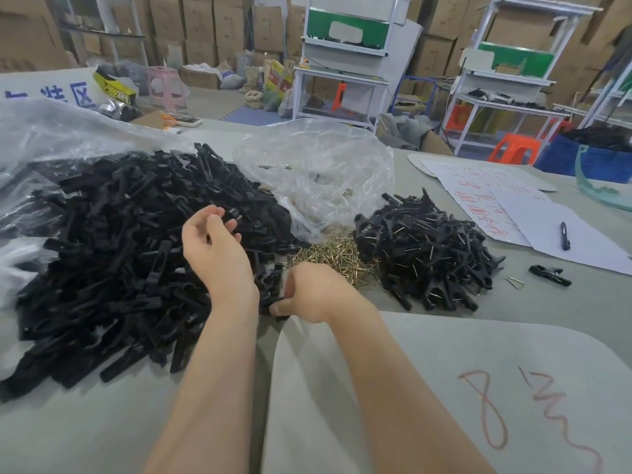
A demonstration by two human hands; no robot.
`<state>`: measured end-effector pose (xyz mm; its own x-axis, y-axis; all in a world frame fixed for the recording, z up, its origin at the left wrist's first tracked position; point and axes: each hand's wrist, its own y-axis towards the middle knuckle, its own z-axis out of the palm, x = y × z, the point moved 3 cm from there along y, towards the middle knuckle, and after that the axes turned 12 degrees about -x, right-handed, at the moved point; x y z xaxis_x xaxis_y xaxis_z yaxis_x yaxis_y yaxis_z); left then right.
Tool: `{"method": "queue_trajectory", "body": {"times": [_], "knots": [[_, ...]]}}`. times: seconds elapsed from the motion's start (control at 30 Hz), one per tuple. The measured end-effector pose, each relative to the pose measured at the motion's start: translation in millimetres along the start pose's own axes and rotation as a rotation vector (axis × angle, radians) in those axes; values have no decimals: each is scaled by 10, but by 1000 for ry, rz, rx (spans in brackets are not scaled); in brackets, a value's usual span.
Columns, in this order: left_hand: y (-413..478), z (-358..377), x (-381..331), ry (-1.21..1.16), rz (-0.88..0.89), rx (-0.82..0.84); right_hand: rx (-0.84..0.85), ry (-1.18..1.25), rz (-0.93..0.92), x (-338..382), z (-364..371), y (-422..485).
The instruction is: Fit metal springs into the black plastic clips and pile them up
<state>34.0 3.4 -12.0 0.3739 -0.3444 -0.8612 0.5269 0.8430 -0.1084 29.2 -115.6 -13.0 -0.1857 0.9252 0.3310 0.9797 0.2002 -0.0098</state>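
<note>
A crumpled clear bag [314, 172] lies open in the middle of the tabletop [581, 302], and brass-coloured springs [337, 251] spill from its mouth into a small heap. A larger clear bag [51, 131] at the left lies behind a broad mound of black clip pieces [119, 251]. Right of the springs sits a smaller pile of finished clips [431, 254] with metal showing in them. A blue tub [581, 162] off the far right edge holds dark items too blurred to tell. The near tabletop is open, with a pale sheet [444, 388] bearing red marks; right of the finished pile lie one lone clip [550, 274], a loose spring [514, 281], papers [496, 200] and a pen [564, 236]. The right hand [307, 292] curls its fingers [282, 307] down around a clip piece [275, 300] at the mound's near edge, just beside the springs. The left hand [215, 244] hovers over the mound, fingers loosely curled; whether it holds anything is unclear.
</note>
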Motion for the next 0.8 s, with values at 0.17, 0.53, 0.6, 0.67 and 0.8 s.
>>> {"method": "queue_trajectory", "body": {"times": [0.17, 0.53, 0.6, 0.67, 0.8], "knots": [[-16, -2, -8, -3, 14, 8, -32, 168, -3, -82, -68, -43], [-24, 6, -9, 13, 45, 2, -289, 341, -40, -185, -64, -6], [-24, 4, -9, 8, 44, -2, -311, 510, -39, -164, -110, -24], [-23, 6, -13, -2, 47, -2, -206, 451, -131, -90, -81, -20], [-22, 7, -27, -9, 71, -6, -61, 206, -318, 132, 66, -55]]}}
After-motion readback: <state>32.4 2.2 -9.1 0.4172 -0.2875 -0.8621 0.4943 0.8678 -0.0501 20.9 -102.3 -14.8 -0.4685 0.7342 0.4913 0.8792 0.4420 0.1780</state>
